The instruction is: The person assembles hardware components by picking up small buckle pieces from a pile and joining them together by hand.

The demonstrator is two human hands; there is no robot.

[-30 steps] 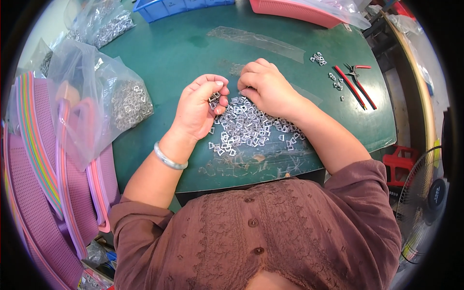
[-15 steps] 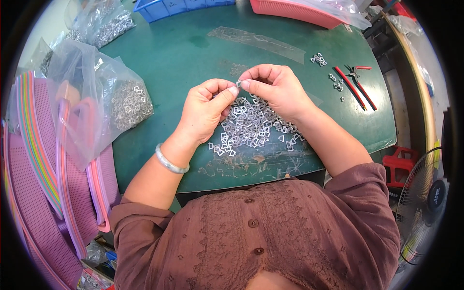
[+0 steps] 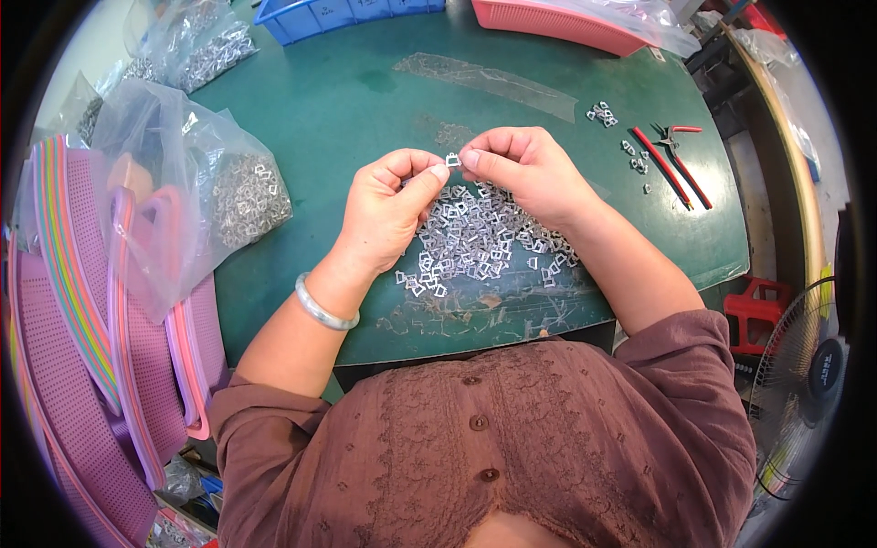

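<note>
Between my two hands is a small silvery metal buckle-like piece [image 3: 452,160], a squarish open frame. My left hand [image 3: 388,205] pinches its left side between thumb and forefinger. At its right side, the thumb and forefinger of my right hand [image 3: 525,173] are pressed together at its edge; whether they grip it or only touch it is hard to see. Just below and between my hands lies a loose pile of the same metal pieces [image 3: 466,237] on the green tabletop [image 3: 338,119]. A pale bangle [image 3: 324,306] circles my left wrist.
Red-handled pliers [image 3: 671,160] lie at the right near small groups of pieces [image 3: 601,114]. A clear bag of pieces [image 3: 247,205] and purple baskets [image 3: 73,301] stand at the left. Blue [image 3: 347,16] and pink [image 3: 557,29] trays line the far edge; a fan [image 3: 804,384] stands at right.
My right hand has drawn slightly right and down, and its fingertips no longer cover the metal piece, which now shows between my hands. My left hand has hardly moved.
</note>
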